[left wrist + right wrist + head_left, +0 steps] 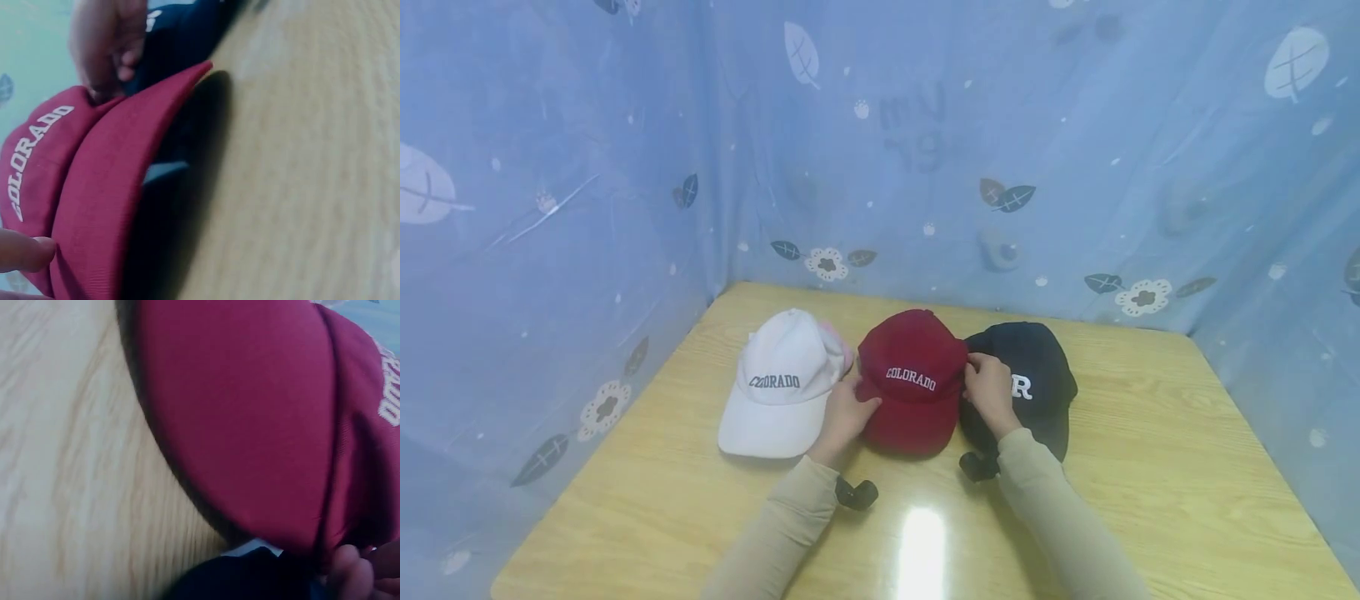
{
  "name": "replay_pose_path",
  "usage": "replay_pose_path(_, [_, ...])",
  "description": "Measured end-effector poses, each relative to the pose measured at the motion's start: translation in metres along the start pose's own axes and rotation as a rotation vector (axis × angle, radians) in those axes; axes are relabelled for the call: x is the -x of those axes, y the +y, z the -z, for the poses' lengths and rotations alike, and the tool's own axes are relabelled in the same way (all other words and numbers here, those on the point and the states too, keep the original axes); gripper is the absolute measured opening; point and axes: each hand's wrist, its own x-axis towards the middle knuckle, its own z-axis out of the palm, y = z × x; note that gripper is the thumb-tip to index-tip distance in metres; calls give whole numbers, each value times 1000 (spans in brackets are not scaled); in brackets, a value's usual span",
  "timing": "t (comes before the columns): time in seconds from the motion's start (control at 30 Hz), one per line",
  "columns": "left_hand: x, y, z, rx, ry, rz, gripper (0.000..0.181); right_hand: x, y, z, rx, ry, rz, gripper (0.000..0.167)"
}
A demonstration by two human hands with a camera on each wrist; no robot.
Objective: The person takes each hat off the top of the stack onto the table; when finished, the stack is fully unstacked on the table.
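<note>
In the head view a dark red cap lettered COLORADO lies between a white cap and a black cap. My left hand grips the red cap's left side, thumb over the edge where brim meets crown. At its right side my right hand pinches the fabric, over the black cap's left part. The left wrist view shows the left thumb on the red cap, its brim raised at an angle above the table. In the right wrist view the right fingertips hold the cap's edge.
Something pink shows behind the white cap. All the caps lie on a light wood table, with blue patterned curtain behind and at both sides. Dark wrist-worn devices show beside the sleeves.
</note>
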Motion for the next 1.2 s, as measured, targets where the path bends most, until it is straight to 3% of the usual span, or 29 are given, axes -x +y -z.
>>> replay_pose_path(0.33, [-6, -1, -1, -65, -43, 60, 52, -8, -9, -4, 65, -102, -64, 33])
replay_pose_path(0.53, [-5, 4, 13, -74, -41, -9, 52, -11, -11, -2, 86, -18, 8, 34])
replay_pose_path(0.63, [-4, 10, 33, -40, -18, -42, 51, -13, -18, -1, 65, 83, 73, 32])
replay_pose_path(0.8, [-2, 13, 83, -31, 34, -10, 45, -13, -44, -2, -65, 174, 137, 29])
replay_pose_path(1.0, [7, -12, 140, -86, 99, 100, 45, -8, -72, -22, -184, 109, 179, 27])
replay_pose_path(1.1, [20, -33, 160, -120, 100, 205, 49, -1, -83, -41, -207, 57, 185, 26])
replay_pose_path(1.2, [40, -56, 172, -162, 67, 328, 54, 10, -92, -62, -210, -23, 166, 25])
